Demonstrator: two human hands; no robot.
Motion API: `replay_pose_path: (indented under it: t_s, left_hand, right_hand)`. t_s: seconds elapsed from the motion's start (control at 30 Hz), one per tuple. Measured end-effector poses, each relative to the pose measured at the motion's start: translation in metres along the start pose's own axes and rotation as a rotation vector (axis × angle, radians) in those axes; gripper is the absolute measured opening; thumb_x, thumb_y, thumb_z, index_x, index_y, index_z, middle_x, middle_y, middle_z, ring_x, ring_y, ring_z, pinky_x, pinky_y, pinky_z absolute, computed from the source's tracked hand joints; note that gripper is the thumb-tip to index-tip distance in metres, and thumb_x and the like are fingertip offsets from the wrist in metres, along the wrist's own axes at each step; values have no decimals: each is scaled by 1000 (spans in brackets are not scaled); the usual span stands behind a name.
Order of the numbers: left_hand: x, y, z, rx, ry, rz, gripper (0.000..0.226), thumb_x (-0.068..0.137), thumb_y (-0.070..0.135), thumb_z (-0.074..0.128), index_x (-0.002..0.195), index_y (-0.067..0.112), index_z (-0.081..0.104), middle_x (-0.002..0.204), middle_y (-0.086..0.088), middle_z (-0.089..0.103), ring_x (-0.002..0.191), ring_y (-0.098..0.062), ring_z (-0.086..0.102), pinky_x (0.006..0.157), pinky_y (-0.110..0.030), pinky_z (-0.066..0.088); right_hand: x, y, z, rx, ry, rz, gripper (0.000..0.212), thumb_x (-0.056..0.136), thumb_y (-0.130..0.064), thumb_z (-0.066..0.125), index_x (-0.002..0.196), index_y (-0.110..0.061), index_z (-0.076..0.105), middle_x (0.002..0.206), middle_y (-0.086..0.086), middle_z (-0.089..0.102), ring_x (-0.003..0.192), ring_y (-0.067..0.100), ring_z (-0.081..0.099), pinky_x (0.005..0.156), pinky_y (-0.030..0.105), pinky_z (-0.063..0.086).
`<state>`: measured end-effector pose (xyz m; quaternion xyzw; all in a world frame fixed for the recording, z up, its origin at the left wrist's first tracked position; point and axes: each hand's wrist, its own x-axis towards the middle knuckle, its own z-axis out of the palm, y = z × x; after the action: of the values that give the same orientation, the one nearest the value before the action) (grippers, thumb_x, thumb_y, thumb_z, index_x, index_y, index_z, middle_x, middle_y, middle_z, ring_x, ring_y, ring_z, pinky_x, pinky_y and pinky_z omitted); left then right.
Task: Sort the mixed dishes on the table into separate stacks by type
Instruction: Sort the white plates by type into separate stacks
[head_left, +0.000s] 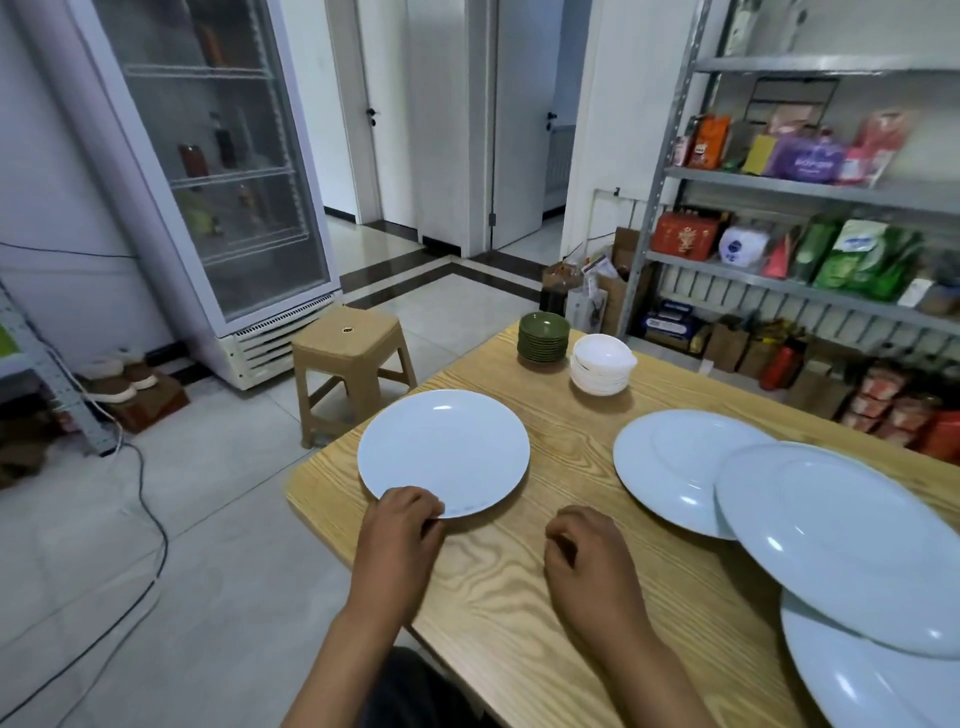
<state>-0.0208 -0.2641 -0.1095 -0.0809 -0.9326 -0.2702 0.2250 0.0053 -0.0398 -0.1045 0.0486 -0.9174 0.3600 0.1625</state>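
Note:
A pale blue plate (444, 449) lies flat on the wooden table (545, 597) near its left corner. My left hand (402, 527) grips that plate's near rim, fingers curled over the edge. My right hand (584, 558) hovers over bare wood to the right, fingers loosely curled, holding nothing. Three more pale blue plates lie overlapping on the right: one farther back (670, 470), one across it (852, 545), one at the bottom right corner (883, 686). A stack of green saucers (543, 338) and a stack of white bowls (602, 366) stand at the table's far end.
A tan plastic stool (350, 358) stands by the table's far left side. A glass-door fridge (218, 171) is at the back left. Metal shelves (810, 270) with packaged goods line the right wall. Cables (140, 499) trail over the tiled floor on the left.

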Motion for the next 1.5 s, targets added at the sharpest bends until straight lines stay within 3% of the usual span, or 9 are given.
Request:
replay_pose_path:
  t_s: [0.17,0.3,0.37,0.5,0.7,0.83,1.13,1.33,1.5]
  left_hand:
    - [-5,17,-2,206,7,9,20,80,40,73,93,25,72,98,12,67,101,-14,58,105,-54,29]
    - [-17,48,9,202,-21,75,28,83,40,69,108,28,67,116,12,60,117,-16,49,113,-57,15]
    - [-18,68,19,122,-32,106,29,83,37,69,110,28,66,119,11,59,118,-14,46,113,-56,17]
    - [-14,106,44,-19,-13,241,25,86,36,62,109,26,65,116,8,59,113,-17,50,109,-53,26]
    - [1,151,81,-128,-47,285,27,89,30,51,106,17,66,112,0,63,106,-23,55,97,-45,40]
    - [-5,156,94,-39,-122,480,23,86,25,53,102,13,63,109,-5,61,104,-28,56,92,-49,42]
    - [-7,158,95,2,-139,410,17,88,22,55,95,11,66,108,-6,60,103,-26,54,86,-39,46]
    - [-8,159,93,19,-169,387,18,92,22,49,90,13,64,107,-5,60,106,-24,52,88,-36,42]
    - [-9,163,86,-94,-156,354,19,93,21,49,99,12,64,107,-1,60,104,-21,53,88,-36,43]
  right_hand:
    - [-11,-7,-15,327,7,207,19,87,-12,63,94,-29,66,95,-16,65,93,-4,59,79,8,42]
    - [-12,-22,-37,738,112,435,8,92,-16,63,93,-21,69,88,-2,72,75,9,66,68,25,52]
    - [-14,-24,-53,912,181,555,11,95,-19,58,90,-15,68,85,11,73,64,18,63,57,36,50]
    - [-22,-10,-80,1109,285,747,26,100,-30,48,101,-9,63,88,18,73,59,24,60,52,34,46]
    - [-29,5,-102,1563,337,789,44,91,-50,52,121,-17,53,114,16,68,84,27,67,68,38,52]
    - [-31,11,-105,1711,377,828,47,91,-49,54,125,-17,53,114,14,67,89,26,67,76,37,51]
    - [-26,27,-101,1658,474,864,58,94,-56,48,121,-6,59,99,4,71,77,15,72,60,28,52]
    - [-21,17,-104,1337,588,733,36,101,-35,46,84,-7,61,69,7,61,61,21,61,50,30,47]
    - [-26,13,-105,1030,534,564,47,99,-26,53,53,-14,49,49,3,50,52,19,50,63,34,46]
